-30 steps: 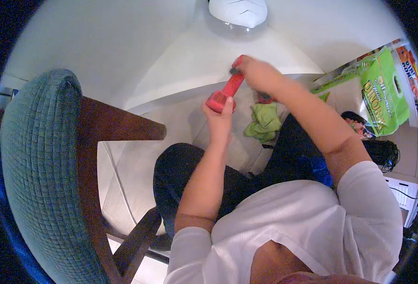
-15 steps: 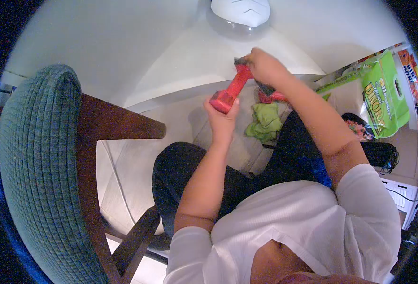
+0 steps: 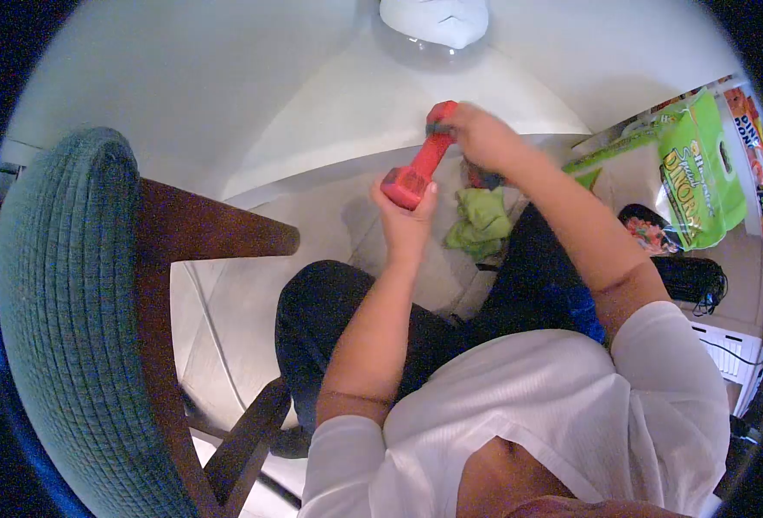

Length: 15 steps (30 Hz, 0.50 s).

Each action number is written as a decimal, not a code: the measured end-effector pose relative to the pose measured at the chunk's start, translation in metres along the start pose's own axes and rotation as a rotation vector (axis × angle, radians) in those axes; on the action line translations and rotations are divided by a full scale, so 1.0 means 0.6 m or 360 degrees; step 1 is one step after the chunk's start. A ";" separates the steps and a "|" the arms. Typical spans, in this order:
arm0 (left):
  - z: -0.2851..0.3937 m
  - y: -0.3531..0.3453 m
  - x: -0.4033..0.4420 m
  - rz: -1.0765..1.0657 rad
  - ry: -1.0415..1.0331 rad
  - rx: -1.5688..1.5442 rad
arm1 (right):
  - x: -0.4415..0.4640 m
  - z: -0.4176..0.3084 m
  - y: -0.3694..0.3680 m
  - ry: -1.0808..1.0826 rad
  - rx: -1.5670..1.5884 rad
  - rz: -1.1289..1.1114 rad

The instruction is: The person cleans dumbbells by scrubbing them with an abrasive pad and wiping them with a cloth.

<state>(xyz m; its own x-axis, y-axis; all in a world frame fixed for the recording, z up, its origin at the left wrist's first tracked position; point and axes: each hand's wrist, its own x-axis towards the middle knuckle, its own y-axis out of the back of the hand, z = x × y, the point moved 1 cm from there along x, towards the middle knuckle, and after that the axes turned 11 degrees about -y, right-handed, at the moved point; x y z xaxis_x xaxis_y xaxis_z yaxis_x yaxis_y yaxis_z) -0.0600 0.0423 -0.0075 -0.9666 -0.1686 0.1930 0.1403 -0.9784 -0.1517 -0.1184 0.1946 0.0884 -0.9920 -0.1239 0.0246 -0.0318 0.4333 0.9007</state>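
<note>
The left hand is wrapped around the lower head of a red dumbbell, which slants in the air above the tiled floor. The right hand bends over the upper end, dark material at its fingertips (motion blur means I cannot tell what it pinches). A crumpled green cloth lies on the floor nearby.

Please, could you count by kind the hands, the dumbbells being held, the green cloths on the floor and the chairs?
Hands: 2 (left hand, right hand)
Held red dumbbell: 1
Green cloth: 1
Chair: 1
Total: 5
</note>
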 end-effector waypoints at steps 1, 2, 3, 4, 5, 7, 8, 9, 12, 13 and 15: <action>0.006 -0.001 0.000 -0.0019 -0.0043 0.0009 | -0.017 -0.005 -0.018 0.0098 -0.0143 0.0113; 0.012 -0.001 -0.001 -0.0035 -0.0084 0.0021 | -0.029 -0.004 -0.027 0.0026 -0.0138 0.0089; 0.015 0.000 -0.003 -0.0047 -0.0122 0.0034 | -0.040 -0.016 -0.032 -0.0045 -0.0132 0.0060; 0.013 0.000 -0.005 -0.0046 -0.0117 0.0047 | -0.050 -0.026 -0.036 -0.0118 -0.0126 0.0030; 0.008 -0.001 -0.007 -0.0052 -0.0116 0.0055 | -0.059 -0.034 -0.033 -0.0147 -0.0173 -0.0016; 0.001 -0.006 -0.008 -0.0064 -0.0134 0.0067 | -0.070 -0.032 -0.035 0.0041 -0.0047 -0.0024; -0.002 -0.006 -0.008 -0.0071 -0.0151 0.0078 | -0.074 -0.031 -0.036 0.0137 0.0021 -0.0027; -0.003 -0.005 -0.008 -0.0077 -0.0168 0.0090 | -0.066 -0.017 -0.029 0.0190 0.0070 -0.0055; 0.009 -0.004 -0.006 -0.0159 -0.0324 0.0281 | -0.029 0.025 0.000 0.0140 0.0134 -0.0009; 0.013 -0.005 -0.007 -0.0155 -0.0307 0.0233 | -0.024 0.026 0.013 -0.0013 0.0087 0.0091; 0.021 -0.006 -0.008 -0.0150 -0.0274 0.0137 | -0.032 0.023 0.004 0.0039 0.0007 0.0172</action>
<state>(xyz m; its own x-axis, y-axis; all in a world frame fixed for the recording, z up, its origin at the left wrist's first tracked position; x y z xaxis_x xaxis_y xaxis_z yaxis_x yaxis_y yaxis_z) -0.0531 0.0453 0.0043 -0.9265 -0.0868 0.3663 0.0763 -0.9962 -0.0432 -0.1014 0.2106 0.0843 -0.9864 -0.0980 0.1322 0.0747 0.4493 0.8902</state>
